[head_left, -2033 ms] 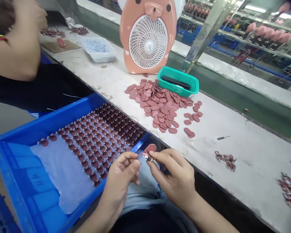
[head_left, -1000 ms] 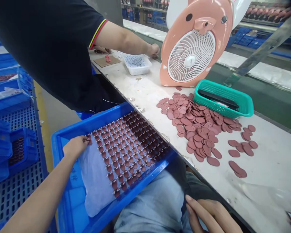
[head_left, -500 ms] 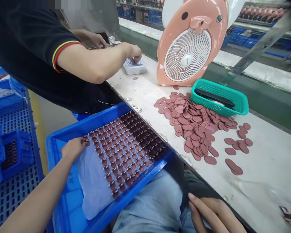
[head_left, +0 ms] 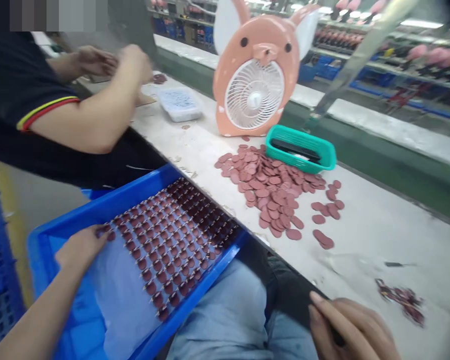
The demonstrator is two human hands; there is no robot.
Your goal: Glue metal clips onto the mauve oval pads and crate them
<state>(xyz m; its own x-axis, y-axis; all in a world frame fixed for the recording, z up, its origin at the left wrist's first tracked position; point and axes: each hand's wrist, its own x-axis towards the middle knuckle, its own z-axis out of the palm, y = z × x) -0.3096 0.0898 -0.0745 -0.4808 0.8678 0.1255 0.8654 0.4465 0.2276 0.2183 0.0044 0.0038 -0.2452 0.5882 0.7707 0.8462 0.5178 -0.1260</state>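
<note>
The right hand (head_left: 354,327) is nearest, beside the tabletop (head_left: 378,220) edge, loosely half-open, palm turned inward, index finger reaching forward and left. A cluster of dark brown parts (head_left: 401,300) lies on the tabletop just beyond it. The left forearm slants up from the lower left corner; the left hand (head_left: 80,245), wrist bent over the blue bin (head_left: 101,202), has its fingertips on a small brown piece (head_left: 110,235) at the end of the far-left row, above the pale liner (head_left: 123,295); whether they pinch it I cannot tell. Farther off are heaped reddish-brown ovals (head_left: 275,187), a green basket (head_left: 290,159), then a pig-faced fan (head_left: 254,100).
</note>
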